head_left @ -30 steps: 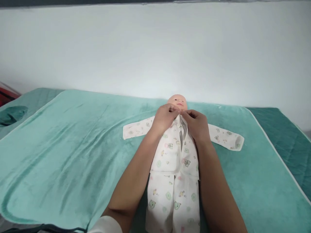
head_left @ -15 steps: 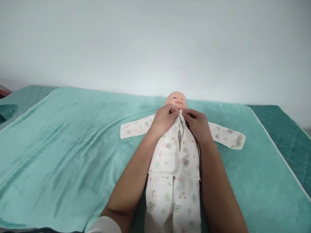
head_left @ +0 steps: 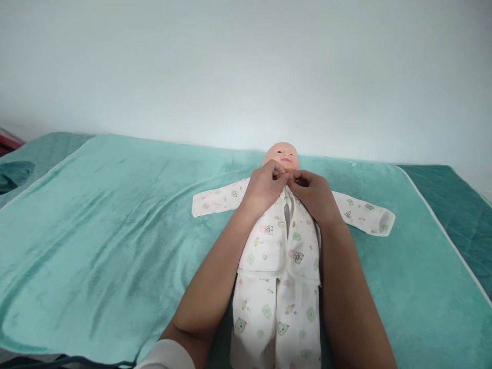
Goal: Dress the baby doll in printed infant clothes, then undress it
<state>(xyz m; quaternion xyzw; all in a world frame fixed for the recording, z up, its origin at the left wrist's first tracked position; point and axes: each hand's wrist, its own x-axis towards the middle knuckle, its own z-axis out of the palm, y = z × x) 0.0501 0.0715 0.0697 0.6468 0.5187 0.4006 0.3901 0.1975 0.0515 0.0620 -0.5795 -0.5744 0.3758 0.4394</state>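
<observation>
Left hand [head_left: 265,188] and right hand [head_left: 314,196] are almost closed, pinching a white top [head_left: 263,246] at its neck. A big green blanket [head_left: 115,230] is underneath. On it, a doll [head_left: 282,154] lies face up, wearing the top, which is a little open down the front.
</observation>
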